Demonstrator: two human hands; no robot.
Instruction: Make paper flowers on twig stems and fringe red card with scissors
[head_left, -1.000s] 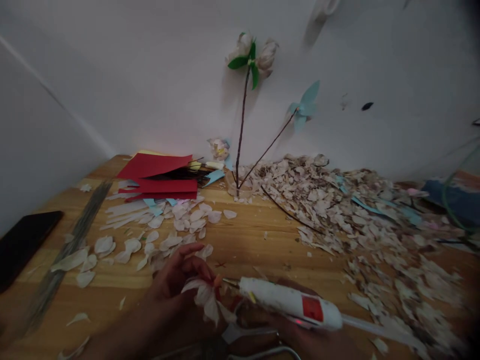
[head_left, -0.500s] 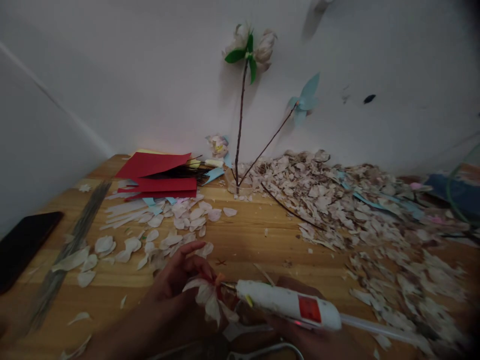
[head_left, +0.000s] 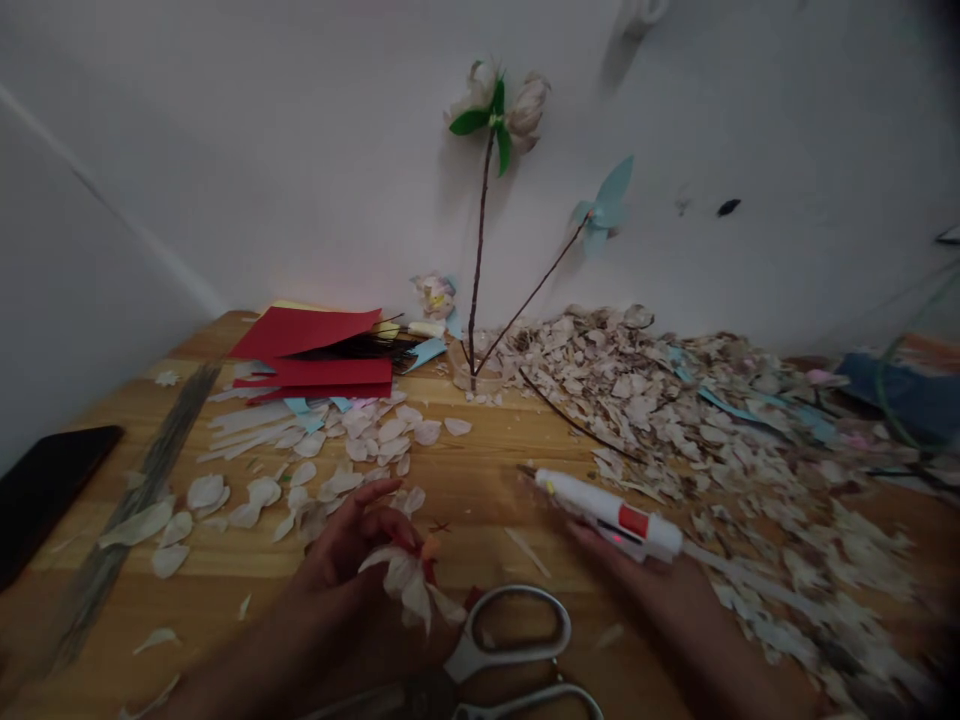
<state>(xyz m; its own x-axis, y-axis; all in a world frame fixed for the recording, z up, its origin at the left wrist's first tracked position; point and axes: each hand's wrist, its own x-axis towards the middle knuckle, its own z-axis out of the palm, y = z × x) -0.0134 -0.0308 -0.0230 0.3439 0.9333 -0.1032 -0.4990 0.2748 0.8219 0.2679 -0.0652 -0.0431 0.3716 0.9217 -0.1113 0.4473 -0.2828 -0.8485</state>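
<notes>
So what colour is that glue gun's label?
Red label on a white glue gun, head view.

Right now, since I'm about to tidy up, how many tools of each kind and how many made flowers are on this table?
Glue gun, in the right hand: 1
Scissors: 1
Phone: 1
Standing flower stems: 2
Small flower in the left hand: 1
Small flower by the wall: 1
Total: 7

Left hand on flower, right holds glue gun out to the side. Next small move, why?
Probably lay the glue gun on the table: the right hand holds it low, nozzle clear of the flower pinched in the left hand.
</notes>
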